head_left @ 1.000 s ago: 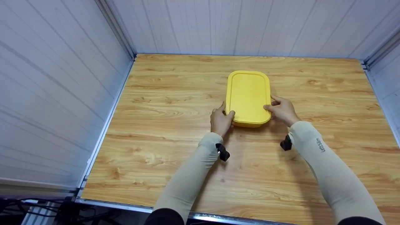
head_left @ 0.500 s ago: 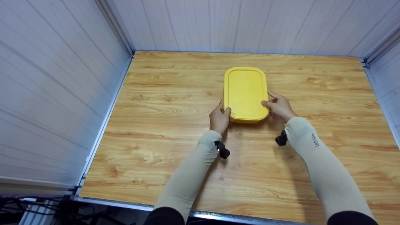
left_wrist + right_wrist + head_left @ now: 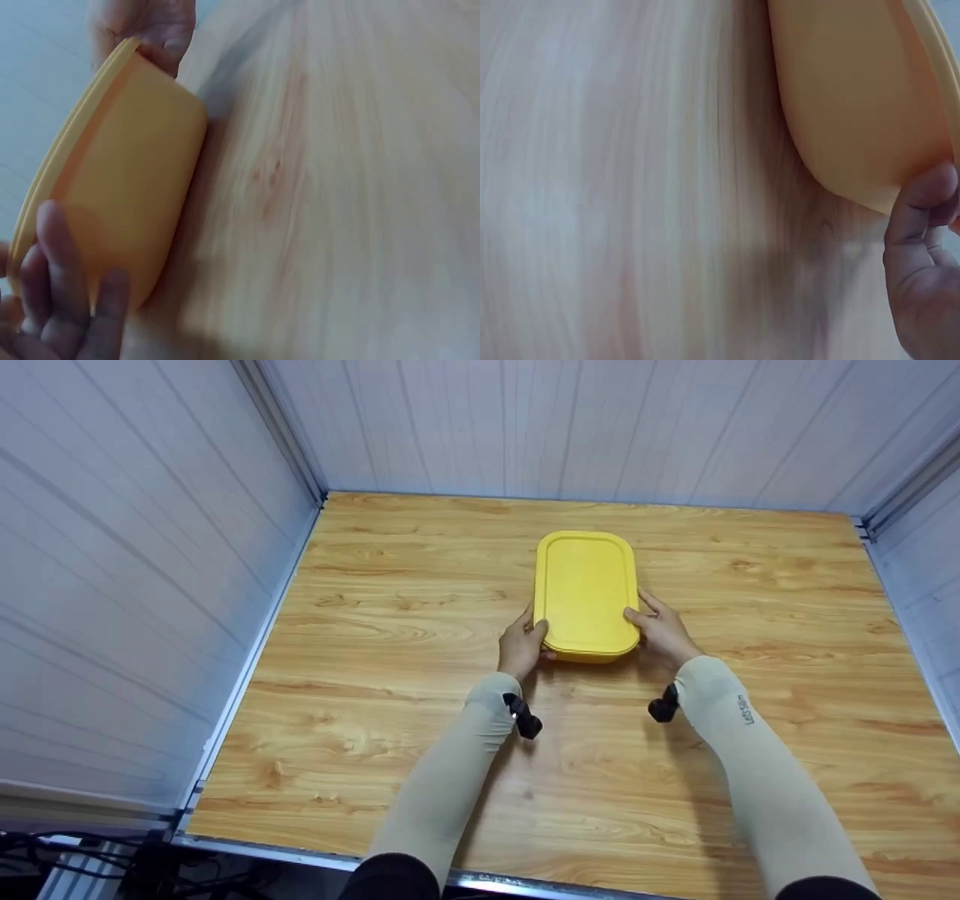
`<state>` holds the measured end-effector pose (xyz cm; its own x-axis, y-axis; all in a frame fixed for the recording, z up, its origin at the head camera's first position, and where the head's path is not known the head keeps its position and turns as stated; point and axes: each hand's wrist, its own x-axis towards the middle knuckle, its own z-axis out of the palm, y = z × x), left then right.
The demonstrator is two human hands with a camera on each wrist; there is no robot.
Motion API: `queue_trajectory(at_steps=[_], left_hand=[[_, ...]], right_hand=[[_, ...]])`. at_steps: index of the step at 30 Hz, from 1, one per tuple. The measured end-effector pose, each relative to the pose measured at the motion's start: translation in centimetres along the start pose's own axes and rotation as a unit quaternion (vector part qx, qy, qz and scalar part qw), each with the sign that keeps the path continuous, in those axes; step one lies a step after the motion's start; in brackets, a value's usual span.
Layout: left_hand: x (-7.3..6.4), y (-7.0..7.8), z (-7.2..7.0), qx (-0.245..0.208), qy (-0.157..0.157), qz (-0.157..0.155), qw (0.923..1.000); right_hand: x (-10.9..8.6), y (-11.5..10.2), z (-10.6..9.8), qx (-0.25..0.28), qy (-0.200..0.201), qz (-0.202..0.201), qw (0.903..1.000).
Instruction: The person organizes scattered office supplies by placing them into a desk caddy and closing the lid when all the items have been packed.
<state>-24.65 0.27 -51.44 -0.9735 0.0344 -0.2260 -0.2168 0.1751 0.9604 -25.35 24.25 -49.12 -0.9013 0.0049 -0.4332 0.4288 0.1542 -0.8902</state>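
Note:
A yellow lidded food container (image 3: pixel 587 592) stands on the wooden table with its lid (image 3: pixel 589 585) lying flat over it. My left hand (image 3: pixel 520 647) grips its near left corner, thumb on the lid's edge. In the left wrist view, fingers (image 3: pixel 64 270) of that hand lie against the container's side wall below the rim. At the near right side my right hand (image 3: pixel 666 634) pinches the lid's rim, thumb on top. The right wrist view shows a bent finger (image 3: pixel 930 187) under that rim. What is inside the container is hidden.
The wooden tabletop (image 3: pixel 375 697) is bounded by a white panel wall (image 3: pixel 480 427) at the back and another panel (image 3: pixel 135 585) on the left. A metal strip (image 3: pixel 270 851) runs along the front edge, with dark cables (image 3: pixel 67 847) below left.
The container and both hands have shifted slightly left, the right arm moving inward too. Both hands keep their hold and the lid stays on.

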Motion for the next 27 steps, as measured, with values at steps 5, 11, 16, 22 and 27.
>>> queue_trajectory(at_steps=[5,11,16,22,27], left_hand=[[1.3,0.9,-1.9,0.248,0.037,0.043,0.9671],[5.3,3.2,-2.3,0.416,0.041,0.144,0.897],[8.6,5.0,-1.0,0.547,-0.033,0.181,0.8167],[10.0,4.7,0.0,0.589,-0.07,0.153,0.7904],[10.3,3.9,0.0,0.57,-0.079,0.148,0.8042]], right_hand=[[0.3,-0.3,-0.4,-0.13,0.027,-0.043,0.9903],[1.7,-1.8,-0.2,-0.268,0.069,-0.161,0.9474],[3.5,-2.9,0.5,-0.364,0.043,-0.191,0.9107],[4.9,-2.5,1.2,-0.417,0.03,-0.174,0.8916],[5.3,-2.3,1.3,-0.403,0.062,-0.183,0.8945]])
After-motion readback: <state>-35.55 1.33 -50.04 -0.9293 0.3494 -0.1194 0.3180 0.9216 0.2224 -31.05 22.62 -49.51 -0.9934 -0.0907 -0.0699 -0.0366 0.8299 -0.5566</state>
